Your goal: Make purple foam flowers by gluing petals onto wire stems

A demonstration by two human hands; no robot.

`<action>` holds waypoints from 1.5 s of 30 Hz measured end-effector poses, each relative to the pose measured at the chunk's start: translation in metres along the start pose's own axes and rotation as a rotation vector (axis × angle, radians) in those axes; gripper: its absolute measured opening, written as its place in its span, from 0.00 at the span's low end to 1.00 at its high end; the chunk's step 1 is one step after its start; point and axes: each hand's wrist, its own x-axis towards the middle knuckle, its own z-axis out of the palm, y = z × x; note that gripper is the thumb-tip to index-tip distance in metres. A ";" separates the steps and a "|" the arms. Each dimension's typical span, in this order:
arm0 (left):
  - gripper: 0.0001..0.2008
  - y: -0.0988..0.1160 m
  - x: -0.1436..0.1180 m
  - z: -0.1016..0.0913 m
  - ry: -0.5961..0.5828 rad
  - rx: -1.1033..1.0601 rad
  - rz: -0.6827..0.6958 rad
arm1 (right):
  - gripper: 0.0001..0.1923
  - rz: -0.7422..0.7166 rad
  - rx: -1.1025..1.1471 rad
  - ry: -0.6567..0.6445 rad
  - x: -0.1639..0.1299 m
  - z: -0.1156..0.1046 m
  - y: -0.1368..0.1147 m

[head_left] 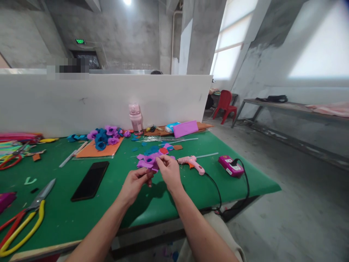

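Note:
Over the front of the green table, my left hand (pixel 136 183) has its fingers closed at the underside of a purple craft flower (pixel 145 162) with a dark blue centre. My right hand (pixel 169 171) pinches a petal on the flower's right side. The fingers partly hide the flower, and its stem, if any, cannot be made out. Just right of my right hand lies a pink glue gun (pixel 193 162) with an orange trigger and a black cord. Blue, purple and red cut pieces (pixel 163 150) lie behind the flower.
A phone (pixel 91 181) and large scissors (pixel 36 205) lie on the left of the green table (pixel 114 209). Finished blue and purple flowers (pixel 102 140) rest on an orange sheet. A pink bottle (pixel 135 119) stands by the white partition (pixel 103 98). A magenta power socket (pixel 231 166) sits at right.

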 end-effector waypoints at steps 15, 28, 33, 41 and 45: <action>0.12 -0.002 0.000 -0.002 0.049 0.175 0.057 | 0.09 0.055 0.219 -0.079 0.001 0.002 0.003; 0.12 -0.006 0.002 -0.006 0.080 0.406 0.177 | 0.10 0.164 0.316 -0.078 -0.001 0.000 0.003; 0.11 -0.009 0.002 -0.006 0.104 0.435 0.179 | 0.08 0.242 0.422 -0.081 -0.001 0.000 0.007; 0.13 -0.008 0.001 -0.004 0.152 0.437 0.156 | 0.04 0.286 0.546 -0.120 -0.006 0.002 0.002; 0.15 -0.007 0.001 -0.005 0.167 0.479 0.160 | 0.11 0.237 0.515 -0.287 -0.008 0.003 0.004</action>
